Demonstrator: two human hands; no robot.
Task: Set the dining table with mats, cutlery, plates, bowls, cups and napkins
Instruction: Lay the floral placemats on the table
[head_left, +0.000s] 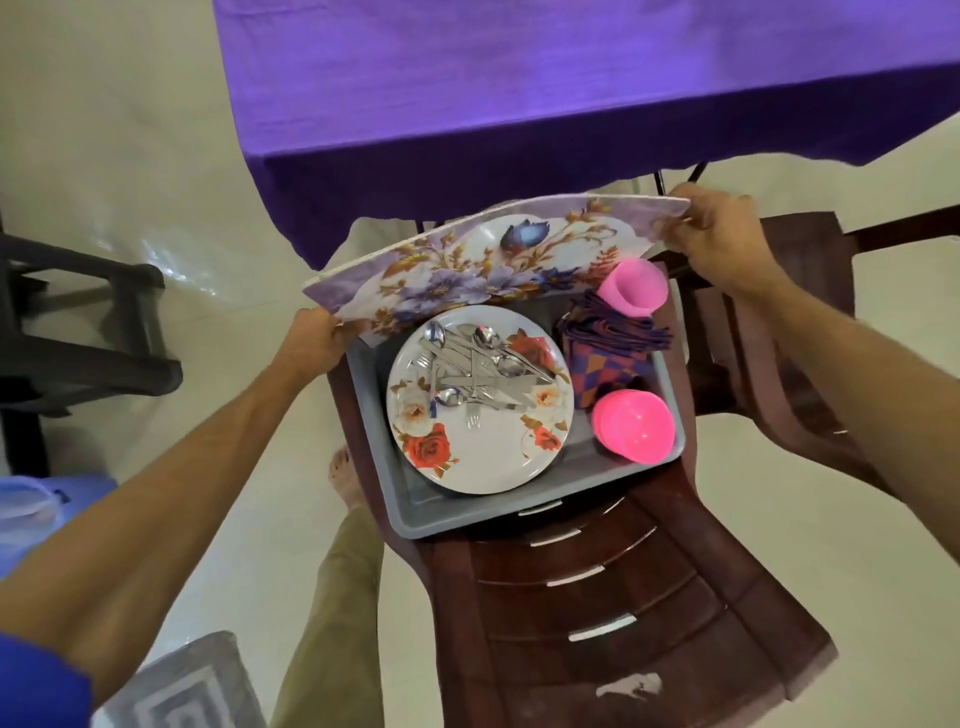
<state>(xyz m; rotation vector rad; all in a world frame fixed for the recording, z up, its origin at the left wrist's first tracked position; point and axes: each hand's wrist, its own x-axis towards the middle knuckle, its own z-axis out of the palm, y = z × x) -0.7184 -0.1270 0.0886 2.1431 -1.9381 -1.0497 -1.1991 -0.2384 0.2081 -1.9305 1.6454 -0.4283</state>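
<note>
Black furniture: stands on the pale floor at the far left, well apart from the tub.
Left hand: fingers curled round the lower left corner of the mats, gripping the edge just beside the tub's left rim.
Mats: a floral stack, purple and gold on white, held by both hands, tilted, above the far end of the tub; the near edge overlaps the plates' far rim.
Tub: grey plastic, rests on the seat of a brown chair in front of the table.
Plates: white with red and cream roses, lying flat in the left part of the tub.
Cutlery: loose steel spoons and forks heaped on the top plate.
Table: covered by a purple cloth, beyond the chair.
Napkins: purple checked cloth, folded, in the right part of the tub between the cups and bowls.
Cups: pink, lying on their side at the tub's far right corner.
Bowls: pink, nested, at the near right.
Right hand: fingers clasp the mats' upper right corner.
</note>
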